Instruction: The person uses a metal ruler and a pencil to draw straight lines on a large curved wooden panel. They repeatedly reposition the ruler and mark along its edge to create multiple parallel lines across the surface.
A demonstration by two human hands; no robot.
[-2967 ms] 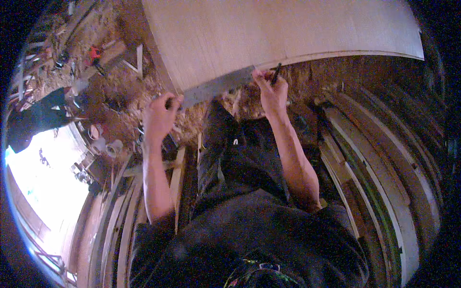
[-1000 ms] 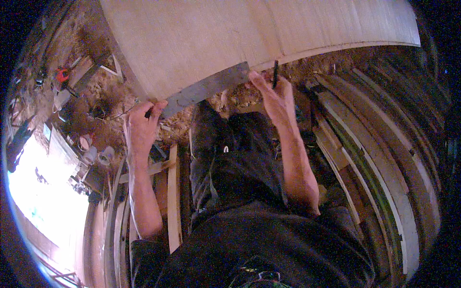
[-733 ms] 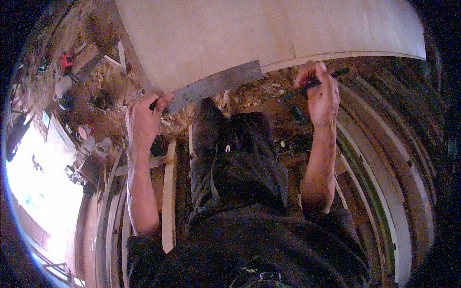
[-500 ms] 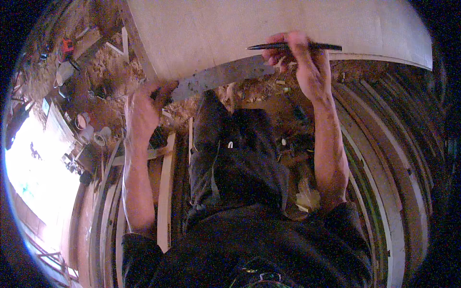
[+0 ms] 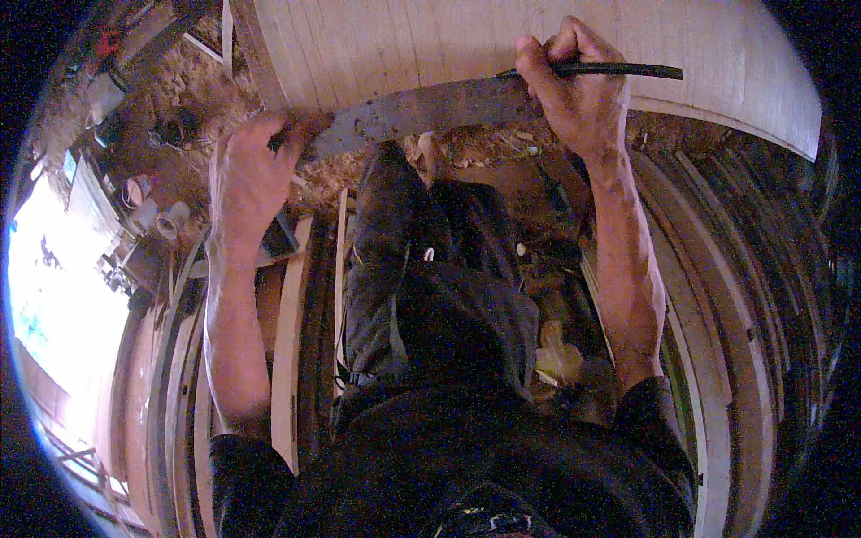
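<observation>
A pale wooden panel [image 5: 430, 45] with fine grain lines spans the top of the view. Along its near edge lies a long flat grey metal strip [image 5: 413, 115] with dark spots, perhaps a saw blade. Its left end is in the closed grip of my left hand [image 5: 256, 166], by the panel's left corner; the fingers partly hide that end. My right hand [image 5: 578, 99] pinches a dark pencil [image 5: 641, 69]. The pencil points left, its tip at the meeting line of strip and panel. The strip's right end disappears under this hand.
Long boards [image 5: 717, 296] are stacked on the right, and more planks [image 5: 291, 350] lie to the left. White cup-like pieces [image 5: 172, 220] and a red tool [image 5: 109, 40] sit among shavings at the left. A bright opening [image 5: 63, 278] glares there. My dark-clothed legs [image 5: 395, 224] are below the strip.
My right hand has come down onto the panel and strip, bringing the pencil tip to the strip's edge. My left hand and the strip's left end appear slightly farther left and up.
</observation>
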